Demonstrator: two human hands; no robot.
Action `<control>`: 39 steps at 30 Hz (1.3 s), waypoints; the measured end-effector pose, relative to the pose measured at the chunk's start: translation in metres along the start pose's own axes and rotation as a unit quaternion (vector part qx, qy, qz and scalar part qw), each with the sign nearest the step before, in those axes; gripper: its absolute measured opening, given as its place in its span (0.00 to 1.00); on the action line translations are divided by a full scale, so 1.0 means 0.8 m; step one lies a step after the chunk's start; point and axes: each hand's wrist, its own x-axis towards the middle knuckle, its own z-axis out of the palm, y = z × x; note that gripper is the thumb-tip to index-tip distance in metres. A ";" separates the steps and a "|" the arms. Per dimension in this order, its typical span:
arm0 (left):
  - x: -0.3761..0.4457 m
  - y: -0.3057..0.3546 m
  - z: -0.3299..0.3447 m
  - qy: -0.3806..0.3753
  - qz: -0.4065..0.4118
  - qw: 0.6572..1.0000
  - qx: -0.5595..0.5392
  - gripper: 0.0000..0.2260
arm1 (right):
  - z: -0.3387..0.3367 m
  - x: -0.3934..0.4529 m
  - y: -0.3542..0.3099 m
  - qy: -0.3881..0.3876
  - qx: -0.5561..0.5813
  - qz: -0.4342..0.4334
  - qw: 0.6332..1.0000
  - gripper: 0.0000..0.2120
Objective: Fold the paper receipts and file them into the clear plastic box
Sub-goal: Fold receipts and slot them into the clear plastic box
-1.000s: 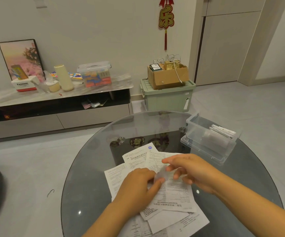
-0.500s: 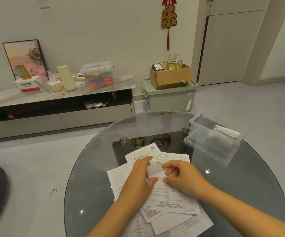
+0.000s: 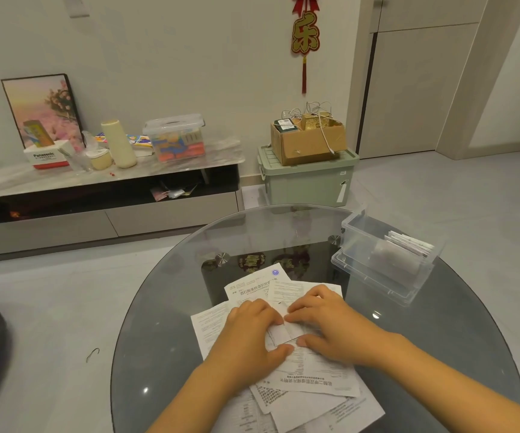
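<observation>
Fingers (image 3: 271, 310) of both hands press flat on a small folded receipt (image 3: 280, 334) — left hand (image 3: 249, 335) pinning one end, right hand (image 3: 330, 326) the other, likely to set the crease. It is white, compact, lying on loose printed sheets (image 3: 311, 379) mid-bench (image 3: 165, 354). Clear plastic box (image 3: 380, 260) stands open, right — apart.

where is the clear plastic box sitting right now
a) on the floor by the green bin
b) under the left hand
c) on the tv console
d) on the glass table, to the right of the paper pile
d: the clear plastic box rests on the glass table, right of the paper pile, apart from both hands.
</observation>
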 end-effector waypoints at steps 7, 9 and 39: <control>0.010 0.003 -0.013 0.038 -0.027 0.998 -0.051 0.10 | 0.001 0.012 -0.005 0.042 0.075 0.031 0.996 0.14; 0.012 0.002 -0.014 0.054 -0.054 0.995 -0.063 0.10 | 0.005 0.019 -0.008 0.071 0.095 0.060 0.991 0.12; 0.047 0.044 -0.042 0.019 -0.163 0.940 -0.300 0.06 | -0.032 0.012 -0.014 0.178 0.326 0.164 0.914 0.06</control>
